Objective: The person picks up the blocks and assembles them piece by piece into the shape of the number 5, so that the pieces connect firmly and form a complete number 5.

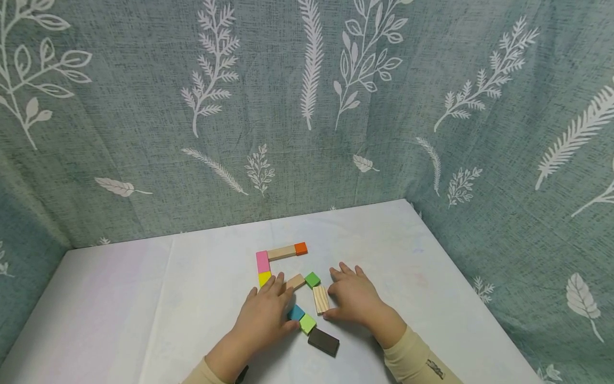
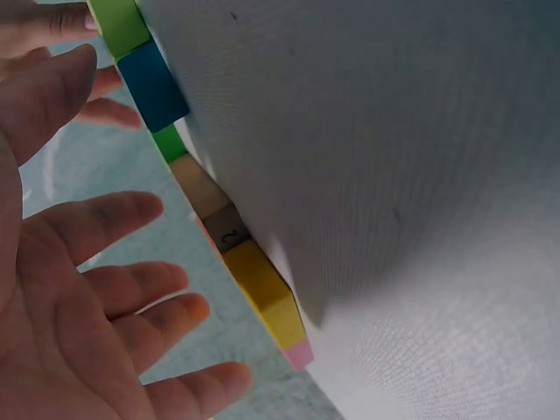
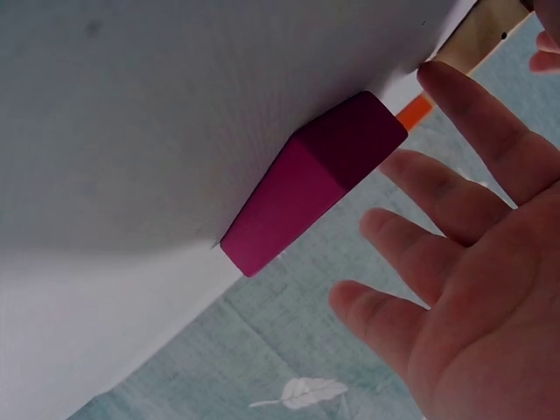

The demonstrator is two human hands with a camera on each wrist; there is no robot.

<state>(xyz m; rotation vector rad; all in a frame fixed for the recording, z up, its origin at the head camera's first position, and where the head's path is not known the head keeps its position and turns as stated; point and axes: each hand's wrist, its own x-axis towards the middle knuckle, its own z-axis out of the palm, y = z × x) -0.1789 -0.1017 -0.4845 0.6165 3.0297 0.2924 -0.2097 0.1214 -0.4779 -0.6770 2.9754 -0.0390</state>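
My left hand (image 1: 267, 311) spreads its fingers over the left part of a row of small wooden blocks. Close to it lie a yellow block (image 2: 264, 293), a plain wood block (image 1: 296, 282), a blue block (image 2: 153, 86) and a lime green block (image 1: 308, 323). My right hand (image 1: 356, 296) hovers low on the other side, fingers apart, with thumb and fingertips near a striped wood block (image 1: 321, 300). In the right wrist view a magenta block (image 3: 306, 188) stands beside those fingers; in the head view the right hand hides it.
A pink block (image 1: 263, 262), a wood block (image 1: 282, 253) and an orange block (image 1: 300, 248) form the far end of the row. A green block (image 1: 313, 279) sits mid-row, a black block (image 1: 323, 342) nearest me. Leaf-patterned curtains (image 1: 288, 106) border the white table (image 1: 120, 309).
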